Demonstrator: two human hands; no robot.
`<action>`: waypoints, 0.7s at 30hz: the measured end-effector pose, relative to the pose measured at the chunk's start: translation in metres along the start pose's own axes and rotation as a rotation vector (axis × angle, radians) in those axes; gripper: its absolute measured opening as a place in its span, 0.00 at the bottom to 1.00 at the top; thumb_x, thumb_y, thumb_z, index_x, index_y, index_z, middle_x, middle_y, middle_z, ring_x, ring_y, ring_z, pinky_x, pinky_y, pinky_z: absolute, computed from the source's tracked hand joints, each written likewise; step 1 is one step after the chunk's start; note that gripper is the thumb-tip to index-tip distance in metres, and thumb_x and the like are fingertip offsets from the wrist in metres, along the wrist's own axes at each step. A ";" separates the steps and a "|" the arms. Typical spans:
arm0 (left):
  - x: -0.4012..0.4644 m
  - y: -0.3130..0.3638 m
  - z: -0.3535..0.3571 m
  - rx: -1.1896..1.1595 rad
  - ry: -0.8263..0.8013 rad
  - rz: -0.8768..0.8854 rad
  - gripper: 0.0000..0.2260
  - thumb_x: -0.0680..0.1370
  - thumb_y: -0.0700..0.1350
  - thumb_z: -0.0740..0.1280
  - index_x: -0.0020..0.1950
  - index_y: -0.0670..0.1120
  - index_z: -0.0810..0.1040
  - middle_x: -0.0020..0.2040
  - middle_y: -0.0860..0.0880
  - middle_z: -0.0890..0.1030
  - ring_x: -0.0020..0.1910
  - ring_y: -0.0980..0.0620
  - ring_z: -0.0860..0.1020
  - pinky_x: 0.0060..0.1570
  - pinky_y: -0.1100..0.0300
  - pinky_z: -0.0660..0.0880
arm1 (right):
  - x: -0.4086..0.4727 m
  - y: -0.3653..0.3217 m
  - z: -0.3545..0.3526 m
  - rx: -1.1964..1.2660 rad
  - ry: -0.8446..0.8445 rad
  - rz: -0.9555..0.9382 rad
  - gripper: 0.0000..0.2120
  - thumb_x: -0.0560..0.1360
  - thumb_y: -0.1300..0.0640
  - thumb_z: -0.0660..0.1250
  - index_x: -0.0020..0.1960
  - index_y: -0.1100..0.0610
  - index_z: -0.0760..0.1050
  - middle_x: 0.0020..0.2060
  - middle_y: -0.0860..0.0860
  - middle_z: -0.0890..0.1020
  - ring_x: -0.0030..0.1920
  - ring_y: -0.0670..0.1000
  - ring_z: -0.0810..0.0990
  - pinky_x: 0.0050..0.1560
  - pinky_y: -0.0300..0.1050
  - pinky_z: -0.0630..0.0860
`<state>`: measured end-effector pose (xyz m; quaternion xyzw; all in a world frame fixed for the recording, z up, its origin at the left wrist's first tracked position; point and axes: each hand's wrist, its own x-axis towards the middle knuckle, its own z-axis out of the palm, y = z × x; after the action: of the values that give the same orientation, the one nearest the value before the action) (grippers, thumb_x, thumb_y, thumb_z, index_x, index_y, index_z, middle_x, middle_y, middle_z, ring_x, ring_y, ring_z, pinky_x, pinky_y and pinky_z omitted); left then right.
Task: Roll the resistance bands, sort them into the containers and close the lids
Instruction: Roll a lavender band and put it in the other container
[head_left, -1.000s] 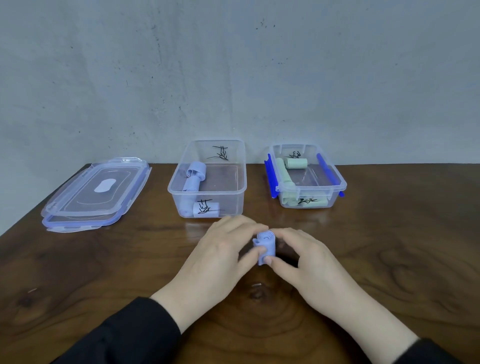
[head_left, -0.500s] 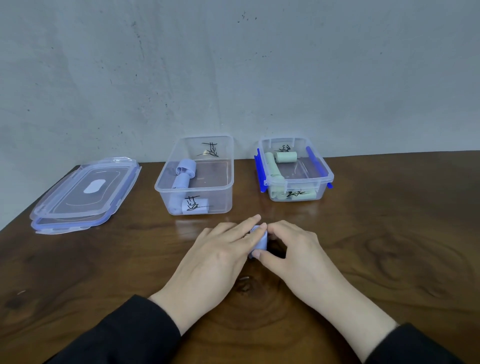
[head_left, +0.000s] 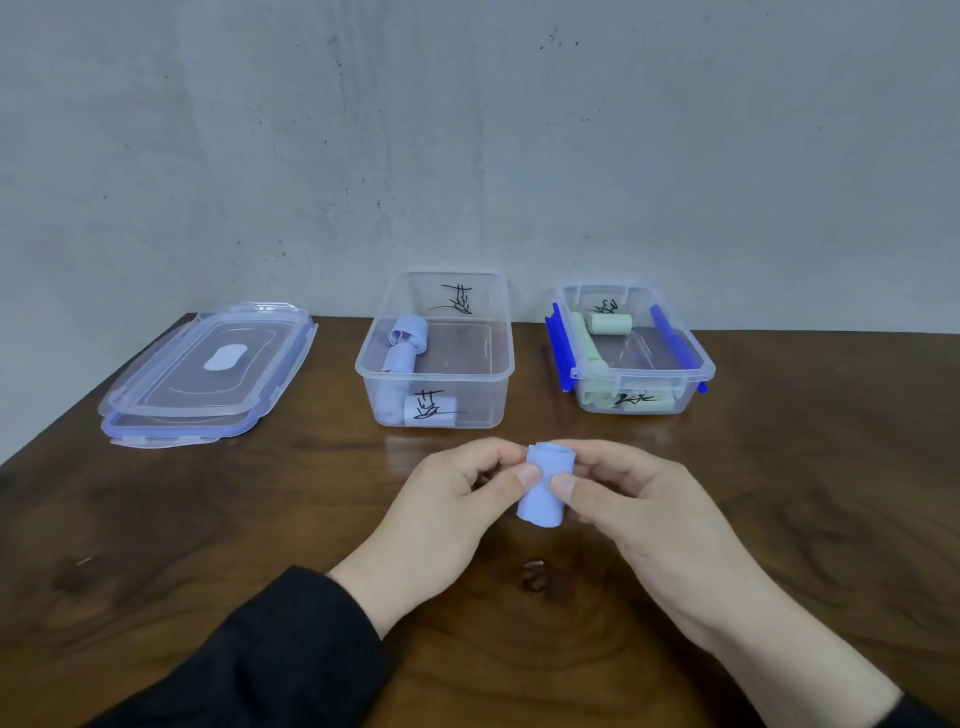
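Both hands hold one rolled blue band (head_left: 543, 491) just above the table (head_left: 156, 545), in front of the two containers. The left hand (head_left: 447, 525) pinches its left side with thumb and curled fingers; the right hand (head_left: 639, 514) pinches the right side the same way.

Risks: the roll looks loose at its top end, layers showing, so easing either pinch could let it spring open. A one-handed carry to the blue-band container (head_left: 435, 364) probably needs a squeeze across the wrap, not the ends. Dropped in slack, it may unroll like the band (head_left: 408, 338) already lying half uncoiled there. The wrong box is a risk too: the green-band container (head_left: 631, 364) stands just beside, apart from the first.

Room: the blue-band container is lidless, its right half free, straight ahead of the hands with bare table between. The green one has its blue clips (head_left: 558, 353) flipped out; no lid on it, as far as can be told. The lids (head_left: 208, 374) lie stacked well left, near the table's left edge; a careless reach could nudge them off.
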<state>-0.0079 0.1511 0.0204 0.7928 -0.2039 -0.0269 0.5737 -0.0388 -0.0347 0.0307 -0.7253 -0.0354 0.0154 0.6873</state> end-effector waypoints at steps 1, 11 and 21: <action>0.000 0.000 -0.002 -0.061 0.032 -0.017 0.07 0.81 0.48 0.64 0.49 0.52 0.83 0.46 0.52 0.84 0.48 0.52 0.80 0.51 0.56 0.77 | 0.001 -0.002 0.004 0.106 -0.002 0.036 0.10 0.75 0.60 0.71 0.54 0.52 0.85 0.51 0.53 0.87 0.55 0.53 0.84 0.63 0.56 0.76; 0.010 -0.011 -0.019 -0.543 0.233 -0.103 0.13 0.76 0.52 0.69 0.48 0.43 0.82 0.46 0.42 0.82 0.44 0.43 0.77 0.55 0.44 0.76 | 0.045 -0.032 0.025 -0.015 -0.127 0.000 0.16 0.70 0.50 0.77 0.56 0.53 0.84 0.51 0.57 0.86 0.57 0.65 0.81 0.64 0.68 0.73; 0.024 -0.025 -0.036 -0.888 0.205 -0.256 0.15 0.79 0.52 0.67 0.51 0.40 0.80 0.37 0.43 0.75 0.34 0.50 0.74 0.42 0.55 0.73 | 0.081 -0.052 0.040 -0.819 -0.012 -0.651 0.07 0.79 0.56 0.66 0.55 0.48 0.78 0.50 0.37 0.79 0.51 0.41 0.77 0.53 0.30 0.71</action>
<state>0.0316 0.1814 0.0145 0.4881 -0.0156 -0.1037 0.8665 0.0380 0.0139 0.0831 -0.8861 -0.2658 -0.2100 0.3163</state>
